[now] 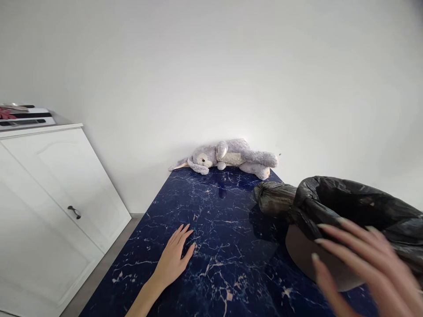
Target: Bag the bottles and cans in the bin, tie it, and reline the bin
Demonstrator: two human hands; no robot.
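Note:
My left hand (173, 259) lies flat on the dark blue marbled table (214, 224), its fingers stretched out and nothing in it. On the right, my right hand (366, 259) is raised in front of a brown bin (317, 253), fingers spread and slightly blurred. Its fingertips overlap the black bag (350, 189) that lines the bin; whether they touch it I cannot tell. A bunched, tied part of the bag (276, 199) sticks out to the left over the table. The inside of the bag looks dark.
A grey plush rabbit (231, 156) lies on its side at the table's far edge, against the white wall (211, 70). To the left stands a white cabinet (59, 211) with a black handle, and several items rest on its top.

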